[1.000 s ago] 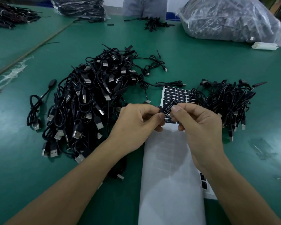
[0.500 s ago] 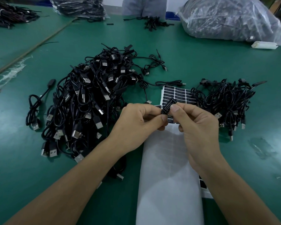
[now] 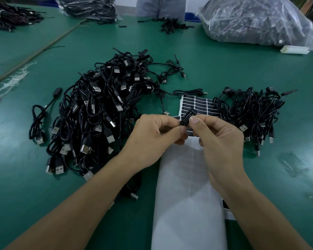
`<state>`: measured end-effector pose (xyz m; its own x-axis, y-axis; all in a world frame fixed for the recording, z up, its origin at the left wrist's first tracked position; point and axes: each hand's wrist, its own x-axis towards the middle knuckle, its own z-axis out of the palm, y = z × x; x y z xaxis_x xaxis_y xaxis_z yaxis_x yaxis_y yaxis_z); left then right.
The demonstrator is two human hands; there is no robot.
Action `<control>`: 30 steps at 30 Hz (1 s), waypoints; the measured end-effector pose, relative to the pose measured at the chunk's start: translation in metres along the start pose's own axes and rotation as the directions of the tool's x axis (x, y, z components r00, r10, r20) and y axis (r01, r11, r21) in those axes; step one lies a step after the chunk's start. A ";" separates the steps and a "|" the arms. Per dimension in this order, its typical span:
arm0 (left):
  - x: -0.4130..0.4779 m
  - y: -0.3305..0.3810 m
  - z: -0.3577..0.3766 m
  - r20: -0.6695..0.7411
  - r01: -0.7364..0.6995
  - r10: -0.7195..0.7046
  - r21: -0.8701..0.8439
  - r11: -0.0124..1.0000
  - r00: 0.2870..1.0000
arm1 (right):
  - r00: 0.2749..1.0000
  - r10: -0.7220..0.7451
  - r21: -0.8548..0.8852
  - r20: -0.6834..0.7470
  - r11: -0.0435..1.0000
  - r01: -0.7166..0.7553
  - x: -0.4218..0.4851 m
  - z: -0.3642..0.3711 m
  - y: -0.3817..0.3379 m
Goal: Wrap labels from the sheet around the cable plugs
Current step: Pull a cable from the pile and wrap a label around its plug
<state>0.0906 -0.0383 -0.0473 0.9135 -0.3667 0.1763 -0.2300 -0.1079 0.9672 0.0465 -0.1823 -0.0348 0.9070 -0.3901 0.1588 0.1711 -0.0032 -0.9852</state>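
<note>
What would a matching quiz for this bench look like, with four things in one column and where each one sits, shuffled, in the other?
Things
1. plug
2. big cable pile
3. small cable pile
4. plastic bag

Places
A. at the back, far right
B. pinched between left hand and right hand
C. left of the hands
D. right of the hands

Pairs: 1-B, 2-C, 3-D, 4-A
</note>
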 end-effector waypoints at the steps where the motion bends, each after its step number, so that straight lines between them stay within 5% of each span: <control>1: 0.000 0.001 0.000 0.001 0.003 -0.003 -0.010 1.000 1.000 | 1.000 -0.005 0.002 -0.004 1.000 0.005 0.000 0.000 0.000; 30: 0.000 0.002 0.001 0.009 -0.003 0.005 -0.152 0.988 1.000 | 0.996 -0.060 -0.019 -0.064 0.998 0.059 -0.002 0.008 0.002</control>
<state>0.0897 -0.0396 -0.0460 0.9094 -0.3752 0.1794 -0.1794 0.0352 0.9832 0.0478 -0.1745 -0.0370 0.8687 -0.4469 0.2135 0.2173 -0.0434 -0.9751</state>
